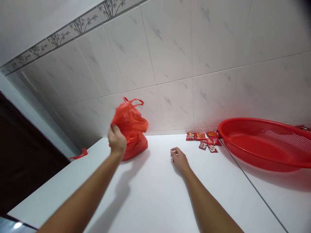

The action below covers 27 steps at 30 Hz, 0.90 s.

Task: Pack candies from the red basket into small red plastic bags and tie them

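My left hand (117, 139) is closed on a thin red plastic bag (130, 118), holding it up by its side with the looped handles on top. Just below and behind that hand, a fuller red plastic bag (136, 147) sits on the white tabletop (160, 194); its contents are hidden. Whether the two bags touch I cannot tell. My right hand (179, 158) rests low over the table, its fingers loosely curled and a little apart, with nothing visible in them. Several small red packets (206, 139) lie in a group to its right, near the wall.
A large red plastic basket (262, 165) with a perforated side stands at the right, past a seam in the tabletop. A scrap of red plastic (81, 154) lies at the table's left edge. The tiled wall (175, 103) closes off the back.
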Available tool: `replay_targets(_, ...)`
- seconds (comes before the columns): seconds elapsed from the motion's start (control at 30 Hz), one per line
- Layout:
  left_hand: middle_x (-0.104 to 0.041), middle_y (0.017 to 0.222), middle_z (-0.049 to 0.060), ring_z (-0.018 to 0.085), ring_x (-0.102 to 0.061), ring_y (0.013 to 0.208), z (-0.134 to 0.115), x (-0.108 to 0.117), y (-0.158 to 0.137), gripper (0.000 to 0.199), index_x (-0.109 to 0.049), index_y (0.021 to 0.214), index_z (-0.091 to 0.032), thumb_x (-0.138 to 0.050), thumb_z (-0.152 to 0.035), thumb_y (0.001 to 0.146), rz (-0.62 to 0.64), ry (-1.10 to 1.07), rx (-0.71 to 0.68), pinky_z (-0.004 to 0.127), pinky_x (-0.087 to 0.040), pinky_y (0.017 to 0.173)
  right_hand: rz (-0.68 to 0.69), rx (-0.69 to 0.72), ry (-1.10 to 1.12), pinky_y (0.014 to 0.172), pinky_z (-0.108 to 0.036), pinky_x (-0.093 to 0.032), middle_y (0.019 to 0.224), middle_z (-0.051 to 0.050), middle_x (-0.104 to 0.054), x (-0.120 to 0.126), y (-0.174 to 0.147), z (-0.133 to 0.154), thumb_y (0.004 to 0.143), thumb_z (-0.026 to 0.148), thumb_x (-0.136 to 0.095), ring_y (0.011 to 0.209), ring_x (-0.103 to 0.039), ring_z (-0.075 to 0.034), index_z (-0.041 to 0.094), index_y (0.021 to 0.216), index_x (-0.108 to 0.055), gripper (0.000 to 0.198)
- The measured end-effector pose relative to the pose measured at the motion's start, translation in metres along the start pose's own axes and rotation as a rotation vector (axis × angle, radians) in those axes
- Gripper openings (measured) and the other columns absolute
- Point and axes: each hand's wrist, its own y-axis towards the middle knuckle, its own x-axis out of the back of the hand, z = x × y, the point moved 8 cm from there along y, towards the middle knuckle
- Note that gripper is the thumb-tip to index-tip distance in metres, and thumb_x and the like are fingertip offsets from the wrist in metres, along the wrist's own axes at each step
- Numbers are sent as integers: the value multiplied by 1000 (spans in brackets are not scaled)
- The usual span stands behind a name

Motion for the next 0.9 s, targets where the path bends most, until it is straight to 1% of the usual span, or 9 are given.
replay_targets(0.17, -57, 156, 5, 26, -51, 147, 11, -113, -150, 66, -34, 166, -34, -8, -52, 108, 317, -175, 102, 43, -46, 121, -26, -6, 162, 45, -26, -39, 104, -8, -71, 5, 5, -1, 98, 71, -24, 52, -56, -15, 28, 144, -51, 68)
replay_targets(0.27, -64, 149, 8, 26, -61, 138, 16, -161, -194, 74, -40, 164, -34, 2, -54, 105, 469, -313, 185, 44, -52, 115, -69, 41, 133, 52, -28, -44, 98, -7, -71, 15, 10, 2, 93, 68, -45, 59, -59, -17, 25, 142, -56, 66)
replay_targets(0.33, -68, 142, 12, 28, -65, 133, 20, -174, -200, 80, -46, 160, -33, 5, -58, 104, 503, -391, 216, 46, -56, 109, -87, 83, 79, 65, -30, -50, 97, -7, -72, 20, 13, 5, 84, 60, -65, 75, -64, -21, 22, 134, -64, 63)
replay_targets(0.4, -71, 137, 15, 31, -66, 131, 28, -178, -196, 80, -51, 156, -29, -4, -66, 104, 485, -519, 255, 50, -57, 107, -80, 108, 21, 73, -30, -50, 88, -4, -70, 21, 16, 7, 77, 53, -75, 80, -64, -22, 19, 128, -69, 61)
replay_targets(0.5, -74, 131, 16, 35, -68, 126, 45, -182, -192, 70, -62, 144, -20, -46, -71, 98, 429, -916, 419, 52, -56, 105, -37, 101, -55, 65, -29, -44, 67, 4, -58, 16, 20, 8, 74, 47, -80, 64, -55, -18, 17, 124, -73, 59)
replay_targets(0.6, -78, 120, 14, 33, -71, 120, 58, -191, -192, 55, -71, 127, -17, -74, -55, 87, 408, -1244, 587, 49, -56, 104, 13, 93, -111, 58, -27, -37, 59, 5, -54, 9, 22, 6, 70, 45, -84, 56, -49, -15, 17, 104, -81, 44)
replay_targets(0.73, -78, 121, 14, 34, -69, 122, 64, -197, -181, 45, -76, 114, -15, -83, -42, 79, 457, -1352, 615, 47, -54, 107, -2, 107, -114, 59, -27, -40, 66, 0, -66, 11, 21, 1, 72, 46, -81, 63, -57, -18, 18, 75, -76, 29)
replay_targets(0.8, -72, 132, 15, 34, -61, 135, 72, -198, -168, 44, -75, 116, -17, -83, -41, 80, 459, -1361, 615, 47, -48, 114, -102, 117, -93, 61, -28, -41, 68, -1, -67, 22, 20, -3, 77, 48, -75, 66, -57, -20, 19, 74, -72, 30)
replay_targets(0.9, -56, 153, 13, 28, -41, 153, 99, -198, -145, 44, -66, 128, -27, -67, -53, 93, 317, -1336, 709, 48, -39, 122, -279, 128, -38, 64, -29, -44, 74, -3, -69, 42, 17, -8, 82, 55, -68, 70, -58, -21, 19, 84, -70, 36)
